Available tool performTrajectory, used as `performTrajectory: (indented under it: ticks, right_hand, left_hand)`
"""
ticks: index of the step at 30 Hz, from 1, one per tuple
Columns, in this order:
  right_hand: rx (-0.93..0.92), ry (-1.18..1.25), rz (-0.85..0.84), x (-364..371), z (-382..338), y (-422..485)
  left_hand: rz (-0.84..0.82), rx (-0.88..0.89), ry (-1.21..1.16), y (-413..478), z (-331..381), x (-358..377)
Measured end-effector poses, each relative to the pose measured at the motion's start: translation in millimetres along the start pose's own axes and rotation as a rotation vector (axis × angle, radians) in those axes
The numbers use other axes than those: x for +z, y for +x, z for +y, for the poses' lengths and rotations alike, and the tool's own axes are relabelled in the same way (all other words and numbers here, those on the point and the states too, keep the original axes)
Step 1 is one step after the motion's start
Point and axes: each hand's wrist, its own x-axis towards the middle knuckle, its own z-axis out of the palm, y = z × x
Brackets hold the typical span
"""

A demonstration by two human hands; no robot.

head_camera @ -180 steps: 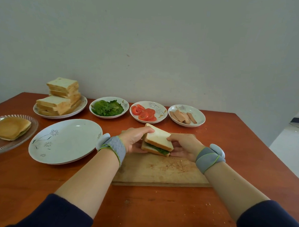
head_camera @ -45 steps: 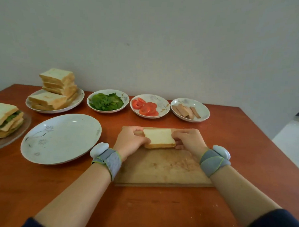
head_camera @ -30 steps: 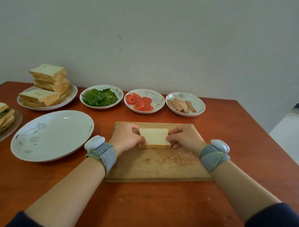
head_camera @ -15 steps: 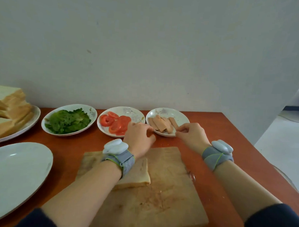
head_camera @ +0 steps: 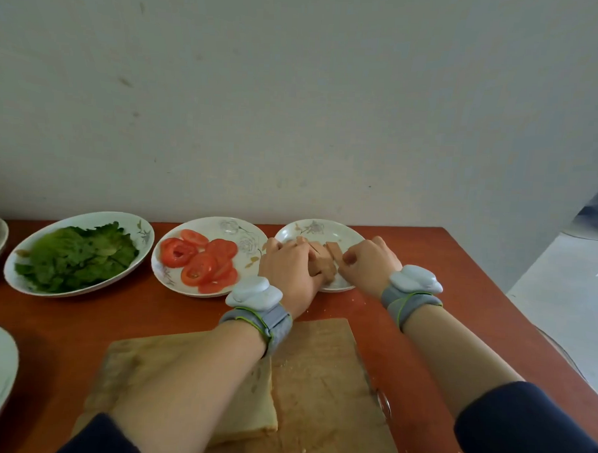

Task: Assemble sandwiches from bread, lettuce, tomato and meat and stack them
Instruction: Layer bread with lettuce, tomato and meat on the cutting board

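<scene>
While both hands close in together over the meat plate (head_camera: 320, 227), the left hand (head_camera: 290, 267) curls its fingers round the meat slices (head_camera: 323, 263). The right hand (head_camera: 368, 263), fingers bent, touches a slice just beside it; pinching or not, can't tell. Under the left forearm a bread slice (head_camera: 252, 405) lies on the cutting board (head_camera: 318, 381). Tomato slices (head_camera: 200, 259) and lettuce (head_camera: 77, 254) sit left of the left hand.

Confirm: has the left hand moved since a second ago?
Yes. The left hand left the bread slice on the cutting board and reached forward to the meat plate.
</scene>
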Motion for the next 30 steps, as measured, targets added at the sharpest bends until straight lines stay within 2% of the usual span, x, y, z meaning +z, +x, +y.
performTrajectory:
  ticks: [6,11,13,18,22,25,30]
  right_hand:
    - [-0.072,-0.098,-0.011,-6.2,-1.9,2.8]
    - [-0.047,-0.072,0.09,1.2,0.2,4.7]
    - [0.009,0.05,0.12,0.4,-0.6,1.2]
    - [0.189,0.642,0.09,-15.7,-1.3,-17.6]
    - [0.2,0.952,0.079,-24.3,-12.9,-52.8]
    - [0.212,1.113,0.075,-27.2,-27.4,-84.8]
    - [0.2,1.212,-0.026,-21.7,-49.6,-130.2]
  left_hand:
    - [0.02,-0.032,-0.006,4.9,1.8,2.6]
    - [0.052,-0.049,-0.074,4.2,-3.4,0.9]
    - [0.064,-0.075,-0.137,4.7,-8.2,-0.4]
    - [0.177,-0.134,-0.368,-6.0,-14.0,-26.8]
    - [0.116,-0.189,-0.62,-33.1,-20.4,-62.3]
    - [0.041,-0.232,-0.662,-52.9,-32.1,-78.0]
    - [0.005,-0.234,-0.781,-90.9,-40.4,-99.9]
